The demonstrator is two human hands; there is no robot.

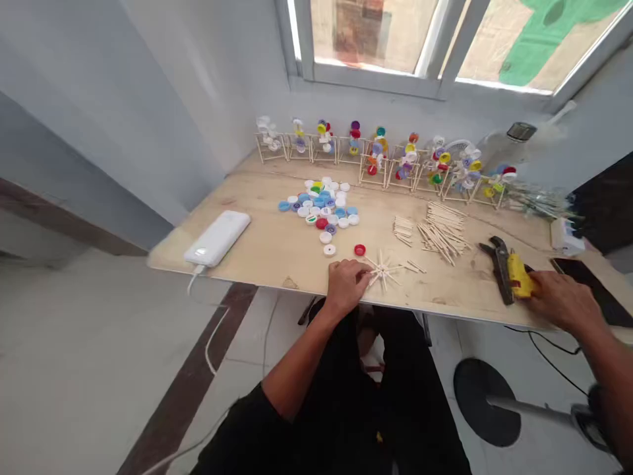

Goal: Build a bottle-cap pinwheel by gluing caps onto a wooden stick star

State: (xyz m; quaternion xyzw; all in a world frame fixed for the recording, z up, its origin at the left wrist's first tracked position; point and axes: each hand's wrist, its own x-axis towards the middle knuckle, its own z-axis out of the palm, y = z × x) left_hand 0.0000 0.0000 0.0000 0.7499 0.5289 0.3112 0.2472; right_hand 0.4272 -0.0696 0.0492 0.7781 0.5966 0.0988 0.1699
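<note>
Near the table's front edge, my left hand (347, 284) has its fingers closed on one stick of a star-shaped stick piece (382, 270). At the right, my right hand (564, 300) is wrapped round the yellow glue gun (519, 276), beside its black stand (502, 270). A red cap (359, 250) lies just above the star, with a white cap (329, 250) to its left. Loose white, blue and red caps (324, 203) form a pile behind them. Wooden sticks (442, 232) lie in a heap right of centre, next to a smaller bunch (403, 229).
Stick frames with coloured cap figures (378, 158) line the wall below the window. A white power bank (217, 239) with a cable lies at the left. A black phone (596, 290), a small white box (566, 236) and a clear bottle (507, 148) stand or lie at the right.
</note>
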